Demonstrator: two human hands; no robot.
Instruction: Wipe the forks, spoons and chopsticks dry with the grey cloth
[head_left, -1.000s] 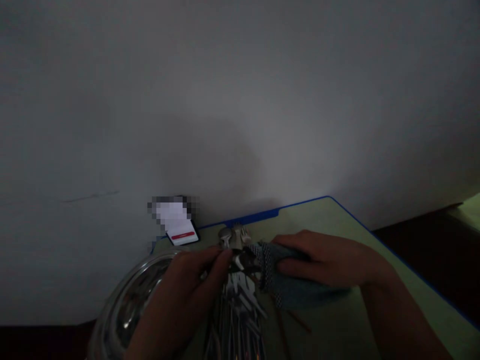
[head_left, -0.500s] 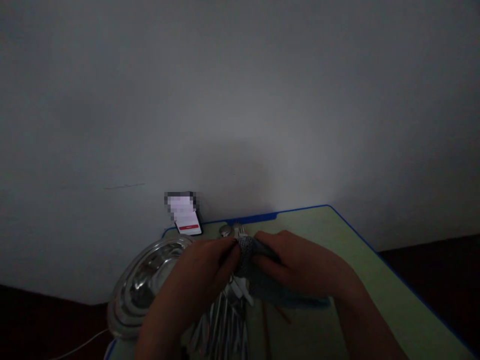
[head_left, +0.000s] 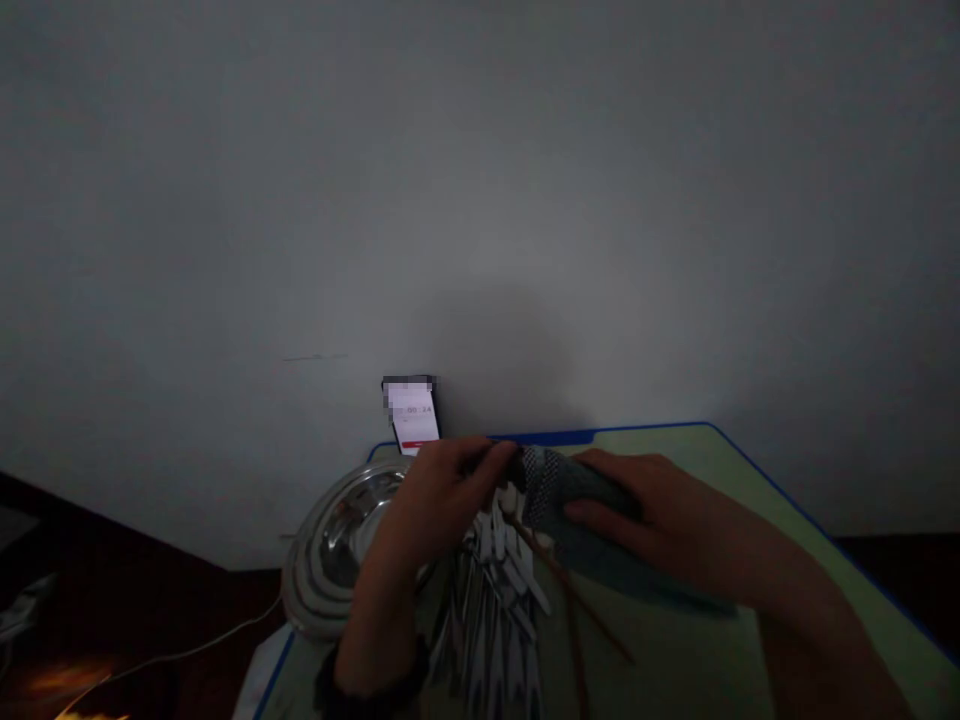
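The scene is dim. My left hand (head_left: 442,495) is closed in a pinch on a piece of cutlery at the edge of a blue-grey cloth (head_left: 570,500). My right hand (head_left: 660,525) grips that cloth, fingers wrapped round it, and presses it against the item. Below the hands a pile of metal cutlery (head_left: 491,600) lies on the green table (head_left: 750,500). Two thin brown sticks (head_left: 581,615) lie beside the pile.
A shiny steel bowl (head_left: 330,545) stands at the table's left edge. A phone (head_left: 412,415) with a lit screen leans on the grey wall behind. The table has a blue rim. A white cable (head_left: 187,655) trails over the dark floor at the left.
The camera has shifted, so the table, bowl and phone sit further right in view. Both hands stay together at the cloth; my left hand has lifted slightly toward the phone.
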